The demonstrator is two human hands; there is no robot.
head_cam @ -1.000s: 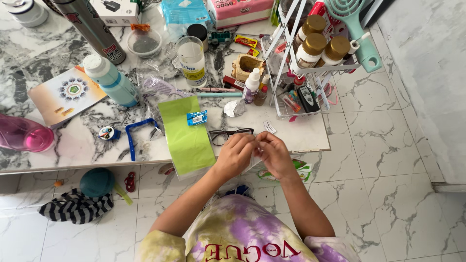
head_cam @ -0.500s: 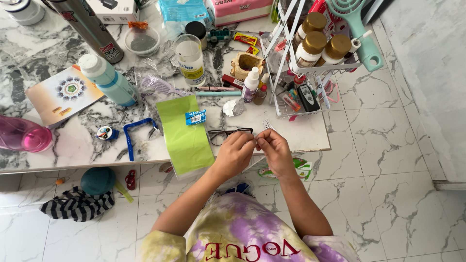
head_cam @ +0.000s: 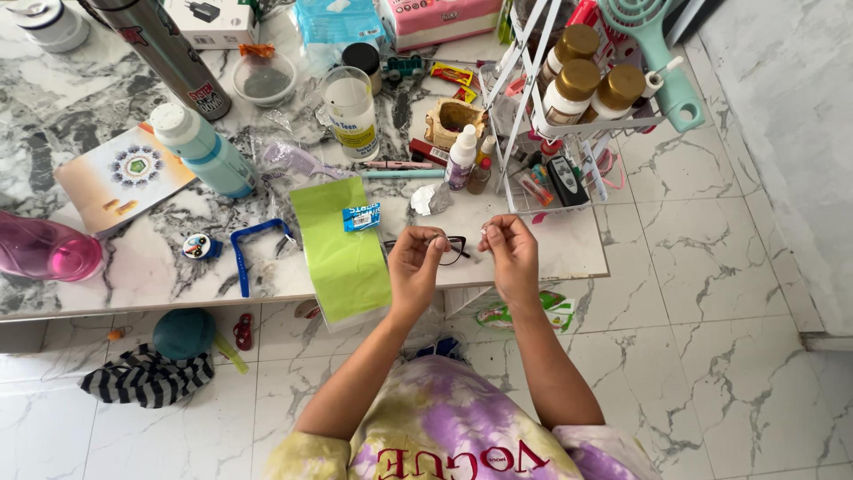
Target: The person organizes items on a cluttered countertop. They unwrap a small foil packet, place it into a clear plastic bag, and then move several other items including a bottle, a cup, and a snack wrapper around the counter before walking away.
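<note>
Glasses: the black-framed glasses point(head_cam: 442, 246) are lying on the marble table point(head_cam: 551, 244), close to its front edge, partly hidden behind the left hand.
Left hand: the left hand point(head_cam: 415, 267) is hovering just over the glasses, fingertips pinched together; whether anything is between them, I cannot tell.
Right hand: the right hand point(head_cam: 509, 253) is sitting just to the right, fingers curled and pinched on a tiny white scrap point(head_cam: 491, 228), apart from the left hand.
Edges: both wrists are crossing the table's front edge; bare marble is showing to the right of the hands, below the wire rack point(head_cam: 569, 133).
Left neighbour: one green paper sheet point(head_cam: 340, 244) is overhanging the edge, one small blue packet point(head_cam: 361, 216) lying on it.
Count: three gold-capped bottles point(head_cam: 588, 76) are standing in the rack.
</note>
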